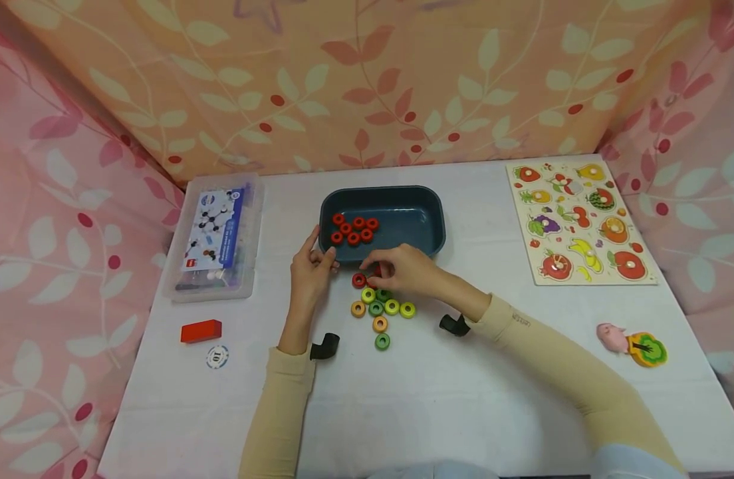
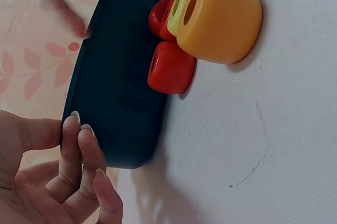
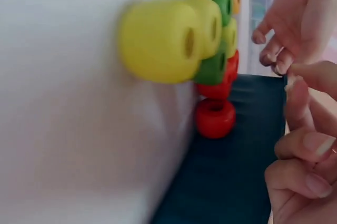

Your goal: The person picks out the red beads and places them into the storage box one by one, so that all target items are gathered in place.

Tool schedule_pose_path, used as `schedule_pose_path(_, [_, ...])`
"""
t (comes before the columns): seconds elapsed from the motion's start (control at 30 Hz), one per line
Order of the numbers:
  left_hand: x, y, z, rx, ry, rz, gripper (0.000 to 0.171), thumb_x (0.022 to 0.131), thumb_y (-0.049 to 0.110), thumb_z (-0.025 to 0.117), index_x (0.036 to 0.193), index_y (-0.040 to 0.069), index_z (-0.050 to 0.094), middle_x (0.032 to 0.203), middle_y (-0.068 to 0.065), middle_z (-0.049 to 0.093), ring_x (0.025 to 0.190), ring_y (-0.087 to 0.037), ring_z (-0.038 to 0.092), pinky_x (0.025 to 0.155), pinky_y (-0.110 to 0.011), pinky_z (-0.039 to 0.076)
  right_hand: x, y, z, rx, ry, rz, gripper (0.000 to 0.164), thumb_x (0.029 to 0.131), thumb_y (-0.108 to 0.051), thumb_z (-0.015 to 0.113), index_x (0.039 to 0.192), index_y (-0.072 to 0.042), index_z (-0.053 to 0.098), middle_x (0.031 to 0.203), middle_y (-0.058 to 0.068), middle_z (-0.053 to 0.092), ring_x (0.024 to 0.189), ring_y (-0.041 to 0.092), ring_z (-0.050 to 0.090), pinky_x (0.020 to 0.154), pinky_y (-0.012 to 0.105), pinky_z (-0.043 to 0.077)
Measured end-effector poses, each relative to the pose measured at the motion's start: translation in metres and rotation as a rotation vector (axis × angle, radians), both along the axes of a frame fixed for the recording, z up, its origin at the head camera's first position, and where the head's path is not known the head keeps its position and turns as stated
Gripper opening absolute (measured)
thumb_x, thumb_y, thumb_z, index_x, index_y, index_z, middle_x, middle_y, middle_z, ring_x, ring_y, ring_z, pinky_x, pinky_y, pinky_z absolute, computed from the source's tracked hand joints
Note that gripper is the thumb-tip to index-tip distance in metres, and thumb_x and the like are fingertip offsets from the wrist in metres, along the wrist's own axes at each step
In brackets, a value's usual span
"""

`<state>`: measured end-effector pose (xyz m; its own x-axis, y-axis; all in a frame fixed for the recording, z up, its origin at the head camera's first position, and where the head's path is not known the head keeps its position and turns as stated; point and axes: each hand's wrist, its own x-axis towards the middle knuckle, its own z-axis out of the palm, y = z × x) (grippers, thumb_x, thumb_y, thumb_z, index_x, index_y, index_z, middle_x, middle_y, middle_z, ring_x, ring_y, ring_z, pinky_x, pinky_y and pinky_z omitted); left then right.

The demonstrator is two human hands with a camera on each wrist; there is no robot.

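Observation:
A dark blue rectangular tray (image 1: 415, 229) holds several red ring beads (image 1: 353, 238) in its left half. My left hand (image 1: 312, 269) grips the tray's near left corner, with fingers on both sides of the rim in the left wrist view. My right hand (image 1: 405, 269) hovers at the tray's near edge, fingers bent and nothing visible between them. Below it, red beads (image 2: 171, 68) sit close against the tray's outer wall. Yellow beads (image 3: 158, 39), green beads (image 1: 381, 341) and orange beads (image 2: 221, 21) are grouped on the table in front.
A clear plastic case (image 1: 214, 233) with a molecule label lies at left, near a red block (image 1: 201, 331) and a round chip (image 1: 217, 356). At right are a wooden fruit puzzle board (image 1: 582, 223), a small pink figure (image 1: 611, 337) and a tree-shaped piece (image 1: 647, 349). Floral curtains border the white table.

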<state>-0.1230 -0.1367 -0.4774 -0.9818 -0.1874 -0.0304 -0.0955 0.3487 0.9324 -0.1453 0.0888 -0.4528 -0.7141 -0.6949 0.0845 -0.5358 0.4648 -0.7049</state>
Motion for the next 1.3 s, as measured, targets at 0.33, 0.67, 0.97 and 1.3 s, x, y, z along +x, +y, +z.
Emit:
schedule_pose_path(0.33, [0.000, -0.001, 0.003, 0.003, -0.008, 0.017, 0.060, 0.099, 0.015, 0.064, 0.154, 0.022, 0.041, 0.078, -0.019, 0.068, 0.075, -0.032, 0.071, 0.068, -0.020, 0.051, 0.008, 0.028, -0.020, 0.136, -0.067, 0.006, 0.049, 0.091, -0.020, 0.074, 0.139, -0.021, 0.061, 0.068, -0.008, 0.055, 0.061, 0.008, 0.051, 0.059, 0.026, 0.040])
schedule_pose_path(0.67, [0.001, 0.002, 0.005, 0.020, -0.018, 0.023, 0.061, 0.099, 0.014, 0.064, 0.154, 0.022, 0.041, 0.076, -0.017, 0.065, 0.074, -0.029, 0.070, 0.067, -0.020, 0.052, 0.014, 0.036, -0.035, 0.236, 0.152, -0.072, 0.032, 0.097, -0.016, 0.066, 0.128, -0.018, 0.065, 0.112, -0.003, 0.073, 0.089, 0.010, 0.068, 0.077, 0.034, 0.055])
schedule_pose_path(0.97, [0.002, 0.003, 0.004, 0.014, -0.013, 0.020, 0.061, 0.099, 0.014, 0.064, 0.155, 0.021, 0.040, 0.074, -0.013, 0.065, 0.072, -0.025, 0.070, 0.068, -0.020, 0.052, 0.014, 0.042, -0.032, 0.296, 0.119, -0.104, 0.032, 0.096, -0.016, 0.065, 0.128, -0.016, 0.065, 0.100, -0.002, 0.073, 0.076, 0.010, 0.062, 0.072, 0.034, 0.053])
schedule_pose_path(1.3, [0.003, 0.004, 0.003, 0.022, 0.005, 0.021, 0.062, 0.098, 0.013, 0.064, 0.155, 0.018, 0.040, 0.072, -0.014, 0.065, 0.071, -0.027, 0.069, 0.067, -0.021, 0.051, 0.011, 0.051, -0.032, 0.258, -0.042, -0.130, 0.034, 0.090, -0.009, 0.066, 0.124, -0.010, 0.065, 0.058, -0.007, 0.048, 0.051, 0.008, 0.042, 0.052, 0.026, 0.033])
